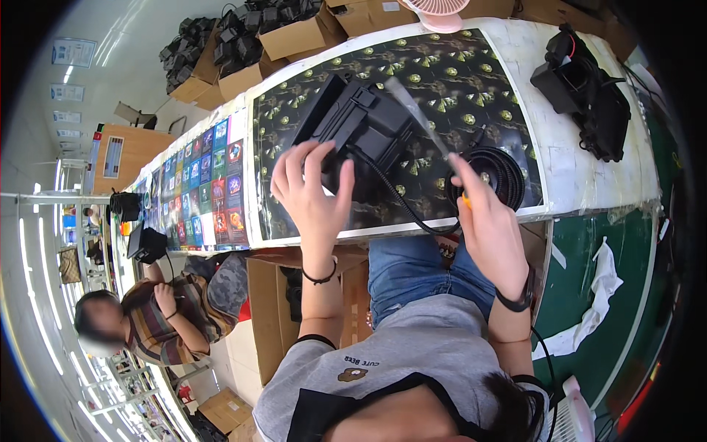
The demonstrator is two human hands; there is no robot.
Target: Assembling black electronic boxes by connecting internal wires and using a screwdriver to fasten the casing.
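Observation:
A black plastic device [372,121] lies tilted on the dark patterned mat [442,66], with a corded cable running from its near side. My left hand [309,188] is at the device's near left corner, fingers spread, the fingertips at or just above its edge; whether they touch I cannot tell. My right hand [490,228] is closed around a long silver tool [416,110], blurred by motion, with a bit of orange at its grip. The tool points up and left toward the device's right side. Beside my right hand, partly behind it, lies a coiled black cable [508,173].
Another black device [582,96] with cables lies at the table's right. A pink fan [442,13] and cardboard boxes [298,37] of black parts stand beyond the far edge. Colourful printed sheets [206,180] cover the left. A co-worker [166,317] sits at left, holding a black device.

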